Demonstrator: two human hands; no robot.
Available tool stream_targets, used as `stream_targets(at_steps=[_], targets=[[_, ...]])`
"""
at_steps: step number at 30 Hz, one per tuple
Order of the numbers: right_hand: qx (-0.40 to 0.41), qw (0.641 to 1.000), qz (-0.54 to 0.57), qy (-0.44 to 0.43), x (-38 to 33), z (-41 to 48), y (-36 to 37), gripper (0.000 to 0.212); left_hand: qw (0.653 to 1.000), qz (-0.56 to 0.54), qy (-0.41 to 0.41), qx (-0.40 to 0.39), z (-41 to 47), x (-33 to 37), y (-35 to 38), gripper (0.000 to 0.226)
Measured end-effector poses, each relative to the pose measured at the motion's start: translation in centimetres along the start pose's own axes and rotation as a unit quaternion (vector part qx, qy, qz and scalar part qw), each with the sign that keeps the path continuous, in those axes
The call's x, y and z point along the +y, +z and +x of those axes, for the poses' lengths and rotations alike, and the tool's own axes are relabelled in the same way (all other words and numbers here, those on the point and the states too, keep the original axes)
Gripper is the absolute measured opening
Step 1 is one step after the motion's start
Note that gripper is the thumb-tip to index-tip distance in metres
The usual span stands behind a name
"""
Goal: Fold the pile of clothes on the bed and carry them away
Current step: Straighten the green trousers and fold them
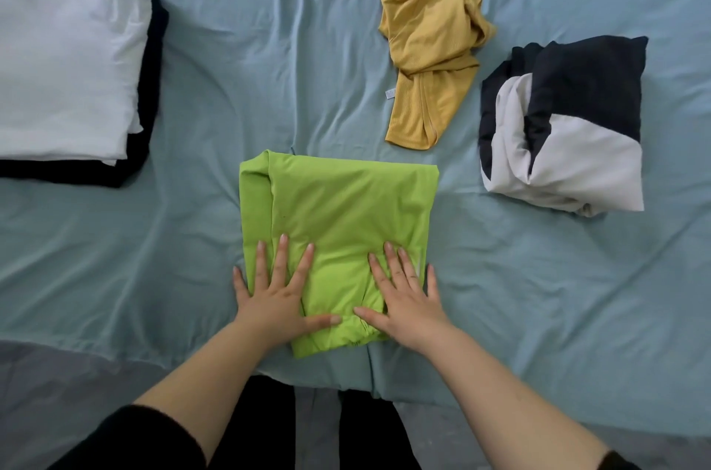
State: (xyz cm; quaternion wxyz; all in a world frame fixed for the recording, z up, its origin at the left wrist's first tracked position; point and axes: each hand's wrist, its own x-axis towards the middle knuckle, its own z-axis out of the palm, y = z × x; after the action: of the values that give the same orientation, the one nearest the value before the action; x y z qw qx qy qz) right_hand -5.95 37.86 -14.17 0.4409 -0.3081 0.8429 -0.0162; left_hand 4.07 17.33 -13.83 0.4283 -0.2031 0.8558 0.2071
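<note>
Pressing flat on the near end of the green garment (346,208), your left grip (269,300) and right grip (408,308) both lie open-palmed, fingers straight and spread, clamped on nothing. The green garment sits folded into a rough rectangle on the bed (231,65) at 6 o'clock, close to the near edge. Your left grip covers its 7 o'clock corner and your right its 5 o'clock corner, with the little fingers spilling onto the sheet. It looks like thin, soft jersey: light, limp, a little slick, and likely to slump open if you lift it by one edge. I judge the best hold is under both sides at 9 and 3 o'clock, palms beneath, so the layers hold together. A white folded stack (65,54) on a dark piece (152,85) lies at 10 o'clock, well apart, and looks like the place for it. The crumpled yellow top (431,65) at 1 o'clock and the bundled navy-and-white garment (565,123) at 2 o'clock appear not yet folded. Both look soft too, so shake them out by the shoulders.
</note>
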Motion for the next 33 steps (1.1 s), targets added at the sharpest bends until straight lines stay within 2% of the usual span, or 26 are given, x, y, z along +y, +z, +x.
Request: stream_targets(at_steps=[2,3,5,6,7,9,11,13,15,17,19,21,25,29,33], targets=[[0.033,0.998,0.058,-0.016,-0.1,-0.6,-0.5,0.092,0.998,-0.040,0.019,0.040,-0.8,0.0,-0.1,0.122],[0.090,0.989,0.114,-0.017,-0.1,-1.1,-0.9,0.087,0.993,-0.073,0.024,0.084,-1.5,-0.1,-0.2,0.123],[0.260,0.940,0.219,0.022,0.1,-2.1,-1.5,0.062,0.969,-0.176,-0.011,0.174,-2.8,-0.4,-0.4,0.123],[0.320,0.909,0.258,0.072,0.3,-2.3,-1.5,0.056,0.949,-0.243,-0.049,0.195,-3.1,-0.4,-0.6,0.124],[0.342,0.879,0.305,0.132,0.4,-2.3,-1.7,0.057,0.923,-0.317,-0.093,0.197,-3.2,-0.3,-0.9,0.127],[0.277,0.836,0.414,0.231,0.1,-1.8,-1.9,0.063,0.868,-0.434,-0.173,0.171,-2.8,0.0,-1.5,0.133],[0.225,0.832,0.428,0.274,-0.2,-1.0,-1.9,0.060,0.843,-0.469,-0.210,0.158,-2.2,0.6,-1.7,0.130],[0.200,0.830,0.444,0.271,-0.9,-0.4,-2.0,0.051,0.845,-0.463,-0.215,0.156,-1.8,1.3,-1.3,0.124],[0.167,0.824,0.478,0.254,-1.6,-0.3,-1.9,0.046,0.862,-0.428,-0.221,0.156,-1.6,2.0,-1.0,0.115],[0.144,0.819,0.503,0.236,-2.1,-0.5,-2.0,0.045,0.890,-0.358,-0.227,0.169,-1.8,2.3,-1.2,0.091],[0.148,0.813,0.521,0.215,-2.6,-1.1,-2.3,0.044,0.904,-0.324,-0.203,0.192,-2.3,2.3,-1.8,0.053],[0.167,0.805,0.533,0.199,-3.1,-1.9,-3.0,0.040,0.902,-0.345,-0.165,0.200,-3.0,2.3,-2.6,0.026],[0.196,0.796,0.549,0.163,-3.2,-3.7,-5.2,0.031,0.887,-0.389,-0.089,0.231,-4.8,3.8,-4.6,0.007],[0.268,0.793,0.531,0.132,0.0,-6.5,-9.6,0.031,0.860,-0.435,0.005,0.266,-5.9,8.5,-7.3,0.014],[0.339,0.794,0.492,0.113,6.4,-10.0,-15.8,0.028,0.840,-0.457,0.107,0.273,-5.3,16.3,-11.5,0.024]])
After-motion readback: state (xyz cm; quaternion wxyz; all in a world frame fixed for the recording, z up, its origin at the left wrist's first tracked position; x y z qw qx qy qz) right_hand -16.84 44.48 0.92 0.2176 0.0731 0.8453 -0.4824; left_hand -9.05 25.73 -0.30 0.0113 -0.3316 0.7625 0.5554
